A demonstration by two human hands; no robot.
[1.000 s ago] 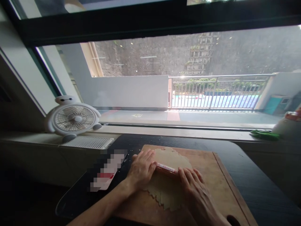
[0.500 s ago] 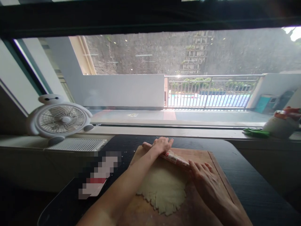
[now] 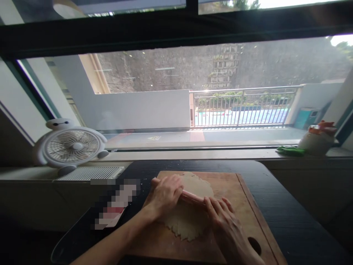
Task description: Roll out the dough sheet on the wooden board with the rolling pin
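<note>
A pale sheet of dough (image 3: pixel 187 221) with a ragged near edge is spread flat on a wooden cutting board (image 3: pixel 223 180). Across its middle lies a rolling pin (image 3: pixel 193 198), slanting from upper left to lower right. My left hand (image 3: pixel 168 187) curls over the pin near its far-left end, which sticks out past the fingers. At the other end, my right hand (image 3: pixel 223 213) rests with its fingers bent over the pin, hiding that tip. Dough shows on both sides of the pin, and my forearms cover part of the board.
The board sits on a black table (image 3: pixel 275 206) and has a round hole (image 3: pixel 254 246) near its right corner. A blurred-out flat object (image 3: pixel 118 206) lies to the left. Beyond are a white fan (image 3: pixel 74 147), a window sill and a green cloth (image 3: pixel 291 151) beside a pale container (image 3: pixel 317 141).
Both hands have drawn the rolling pin toward me and to the left, from the dough's far edge to its middle. Dough now shows beyond the pin. The camera view has tilted up slightly.
</note>
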